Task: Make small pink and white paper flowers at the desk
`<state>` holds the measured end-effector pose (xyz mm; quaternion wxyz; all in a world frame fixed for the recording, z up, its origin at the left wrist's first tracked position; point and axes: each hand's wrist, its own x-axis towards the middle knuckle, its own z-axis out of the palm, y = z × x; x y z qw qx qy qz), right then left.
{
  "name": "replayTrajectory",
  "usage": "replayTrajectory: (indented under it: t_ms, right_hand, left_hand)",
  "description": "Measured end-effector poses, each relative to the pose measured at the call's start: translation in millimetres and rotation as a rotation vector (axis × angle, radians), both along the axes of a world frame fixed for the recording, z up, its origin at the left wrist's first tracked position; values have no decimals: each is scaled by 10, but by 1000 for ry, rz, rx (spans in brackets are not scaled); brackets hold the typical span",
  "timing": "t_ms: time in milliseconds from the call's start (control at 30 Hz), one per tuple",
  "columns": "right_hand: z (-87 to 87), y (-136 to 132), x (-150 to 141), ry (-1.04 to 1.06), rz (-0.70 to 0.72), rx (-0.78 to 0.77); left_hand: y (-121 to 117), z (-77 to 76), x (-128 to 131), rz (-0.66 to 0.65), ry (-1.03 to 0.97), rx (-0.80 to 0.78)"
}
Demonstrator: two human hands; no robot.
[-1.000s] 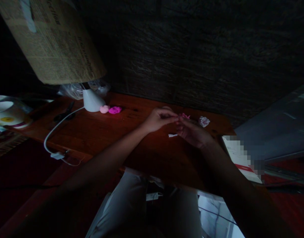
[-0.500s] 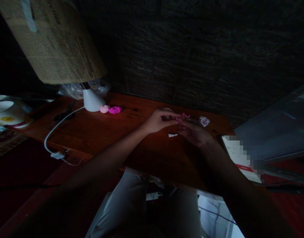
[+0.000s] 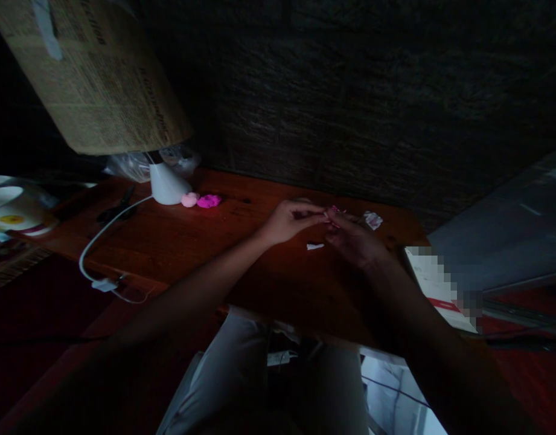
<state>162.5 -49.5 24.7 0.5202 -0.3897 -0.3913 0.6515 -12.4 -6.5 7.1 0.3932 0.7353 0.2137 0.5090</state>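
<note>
Above the wooden table, my left hand [image 3: 292, 221] and my right hand [image 3: 354, 239] meet at their fingertips. Both are closed in a pinch on a small pink piece [image 3: 327, 218], mostly covered by the fingers; its material is hard to make out in the dim light. Thin pink strands [image 3: 339, 210] show just behind the right fingers. A white scrap [image 3: 314, 246] lies on the wood below the hands. To the right of my right hand is a crumpled pale wrapper [image 3: 372, 220]. Two soft lumps, one light pink [image 3: 189, 199] and one magenta [image 3: 209, 201], sit touching each other, well left of my hands.
A lamp with a white base [image 3: 166, 184] and newsprint shade [image 3: 92, 84] stands at the left, its white cable [image 3: 90, 244] hanging over the table edge [image 3: 169, 285]. Dark scissors [image 3: 117, 208] and a cup [image 3: 12, 208] are farther left. A book [image 3: 434, 290] lies right.
The fingertips have shifted slightly around the small pink piece, with my right thumb and fingers closer over it. The view has moved a little; the lumps, scrap and wrapper stay put.
</note>
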Motion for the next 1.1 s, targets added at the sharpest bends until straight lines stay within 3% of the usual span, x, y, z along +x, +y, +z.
replayTrajectory:
  t_ms: [467,700,933,1100]
  right_hand:
    - [1,-2,-5,-18,32,-11]
    - [-30,15,-38,-58,-28,29]
    - [-21,0,-8,-328,-125,273]
    - [18,-34,-10,-488,-188,418]
  left_hand:
    - [-41,25,-6,34,44,-56]
    - [-45,46,-6,-35,5,-128]
    - [-72,72,-5,-182,-61,-346]
    - [-79,78,33,-176,-111,-440]
